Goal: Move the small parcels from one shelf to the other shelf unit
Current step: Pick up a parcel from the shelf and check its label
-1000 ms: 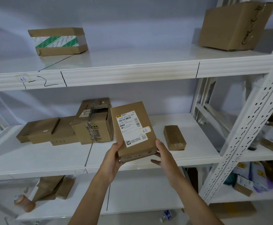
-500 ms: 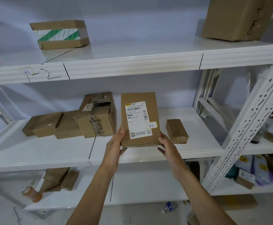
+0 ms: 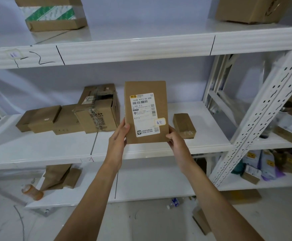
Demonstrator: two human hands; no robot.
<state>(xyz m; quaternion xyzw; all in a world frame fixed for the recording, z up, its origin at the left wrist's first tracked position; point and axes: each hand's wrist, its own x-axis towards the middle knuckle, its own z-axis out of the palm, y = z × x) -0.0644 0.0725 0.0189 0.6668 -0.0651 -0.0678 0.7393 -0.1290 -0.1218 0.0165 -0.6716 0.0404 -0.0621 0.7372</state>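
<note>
Both the left hand (image 3: 118,136) and right hand (image 3: 175,139) grip the labelled parcel (image 3: 146,113) upright at frame centre over the middle shelf (image 3: 37,150) (several boxes already there), its placement pending.

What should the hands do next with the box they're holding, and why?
Probably set the parcel down on the middle shelf, in the bare gap beside the small box. Both the left hand and right hand hold its lower corners, upright, right in front of that gap.
</note>
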